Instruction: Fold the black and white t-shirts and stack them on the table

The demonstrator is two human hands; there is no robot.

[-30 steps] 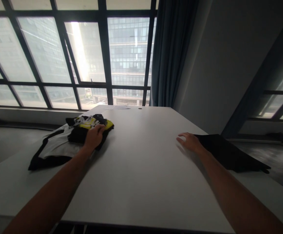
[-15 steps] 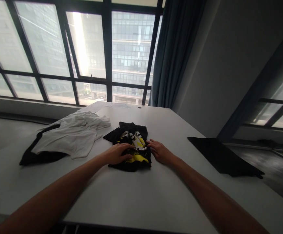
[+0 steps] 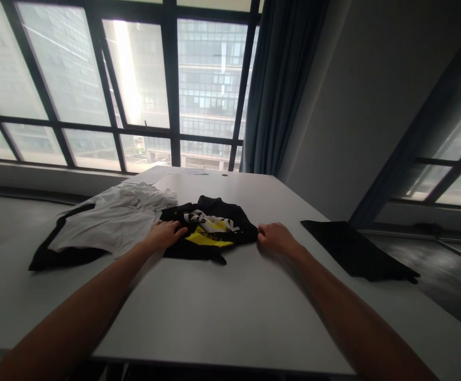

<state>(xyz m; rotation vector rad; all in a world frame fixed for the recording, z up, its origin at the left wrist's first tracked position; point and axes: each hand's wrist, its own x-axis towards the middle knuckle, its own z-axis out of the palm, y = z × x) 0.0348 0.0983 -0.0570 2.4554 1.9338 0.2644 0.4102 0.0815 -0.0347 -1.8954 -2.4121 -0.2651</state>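
A crumpled black garment with a yellow and white print (image 3: 210, 233) lies in the middle of the white table (image 3: 222, 312). My left hand (image 3: 164, 234) rests on the garment's left edge, fingers curled onto the cloth. My right hand (image 3: 274, 237) pinches its right edge with closed fingers. The garment is spread sideways between the two hands.
A white garment (image 3: 115, 219) lies on top of a black one (image 3: 61, 255) at the table's left. A flat black cloth (image 3: 353, 248) lies at the right edge. Papers (image 3: 174, 172) sit at the far end near the windows and a dark curtain (image 3: 276, 84).
My left hand pulled the printed garment from the pile on the left to the table's middle. My right hand came over from the right. Both hands have now moved apart, spreading it.
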